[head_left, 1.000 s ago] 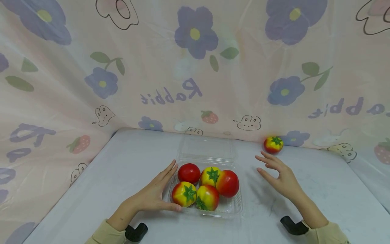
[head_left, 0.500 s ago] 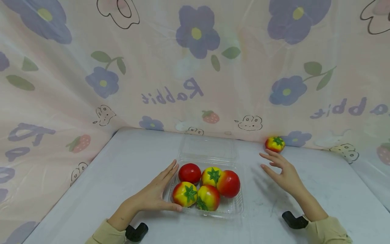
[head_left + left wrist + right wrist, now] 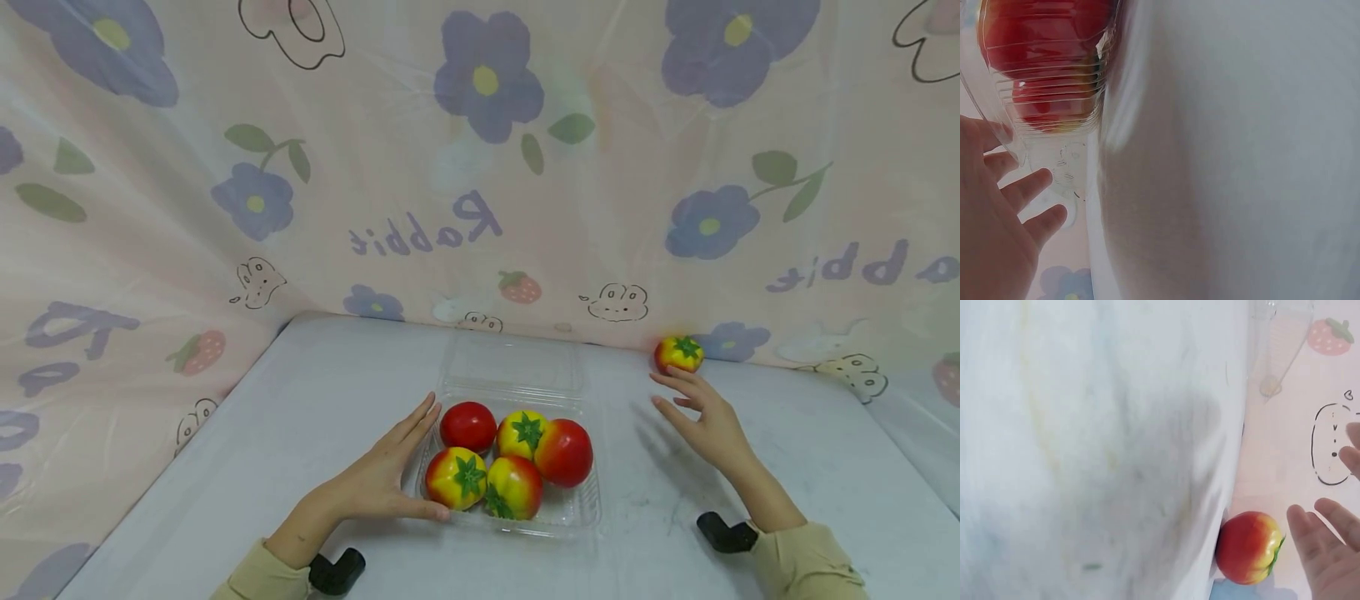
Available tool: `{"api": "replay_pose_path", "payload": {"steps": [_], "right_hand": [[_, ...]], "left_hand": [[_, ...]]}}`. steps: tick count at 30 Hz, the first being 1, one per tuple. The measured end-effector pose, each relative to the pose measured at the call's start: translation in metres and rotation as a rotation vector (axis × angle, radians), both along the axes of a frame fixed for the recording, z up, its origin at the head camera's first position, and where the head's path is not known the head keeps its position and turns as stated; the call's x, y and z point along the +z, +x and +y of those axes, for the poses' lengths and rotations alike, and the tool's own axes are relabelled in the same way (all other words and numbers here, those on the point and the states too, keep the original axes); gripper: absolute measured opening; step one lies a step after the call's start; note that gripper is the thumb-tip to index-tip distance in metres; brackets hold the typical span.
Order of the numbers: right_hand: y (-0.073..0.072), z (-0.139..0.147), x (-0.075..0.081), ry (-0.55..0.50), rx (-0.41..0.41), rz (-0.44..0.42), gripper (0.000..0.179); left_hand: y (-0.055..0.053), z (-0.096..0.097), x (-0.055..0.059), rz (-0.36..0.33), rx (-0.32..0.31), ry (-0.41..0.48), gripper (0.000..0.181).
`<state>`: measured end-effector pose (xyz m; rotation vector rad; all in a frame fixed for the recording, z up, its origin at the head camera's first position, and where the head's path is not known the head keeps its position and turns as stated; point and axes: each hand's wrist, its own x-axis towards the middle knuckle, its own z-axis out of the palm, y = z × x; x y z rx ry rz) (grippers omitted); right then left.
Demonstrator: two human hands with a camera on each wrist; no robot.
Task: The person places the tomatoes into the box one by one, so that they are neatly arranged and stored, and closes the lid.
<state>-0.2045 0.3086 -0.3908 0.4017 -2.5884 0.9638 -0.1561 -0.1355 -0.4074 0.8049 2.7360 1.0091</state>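
A clear plastic clamshell box (image 3: 573,510) sits lid-open on the table, holding several glossy red and yellow tomatoes, one plain red (image 3: 468,426) and one with a green star-shaped top (image 3: 456,477). Along the box's left side lies my left hand (image 3: 378,477), its fingers stretched at the rim and its thumb at the front corner. The left wrist view shows those fingers (image 3: 1027,190) spread beside the ribbed plastic wall. A lone tomato (image 3: 678,353) stands at the back right. My right hand (image 3: 708,421) is close to it, fingers apart with nothing in them, fingertips overlapping its lower edge in the head view.
The transparent lid (image 3: 512,365) lies folded back behind the box. A white-covered table (image 3: 352,358) meets a flowered curtain (image 3: 420,167) at the rear. Black curved pieces (image 3: 337,572) show at both wrists.
My right hand has moved right and slightly away from me, closer to the lone tomato. My left hand has stayed at the box.
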Motion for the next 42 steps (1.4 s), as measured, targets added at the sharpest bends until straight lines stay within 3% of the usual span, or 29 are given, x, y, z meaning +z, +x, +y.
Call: {"api": "replay_pose_path", "payload": {"steps": [19, 37, 42], "right_hand": [[-0.01, 0.018, 0.004, 0.008, -0.088, -0.086, 0.041], [-0.028, 0.031, -0.005, -0.043, -0.167, -0.065, 0.043], [-0.032, 0.03, -0.006, -0.001, -0.177, -0.081, 0.042]], "left_hand": [[0.0, -0.001, 0.001, 0.034, -0.023, 0.015, 0.117], [0.0, 0.0, 0.002, 0.026, -0.026, 0.014, 0.118], [0.0, 0.0, 0.002, 0.022, -0.021, 0.011, 0.117]]}}
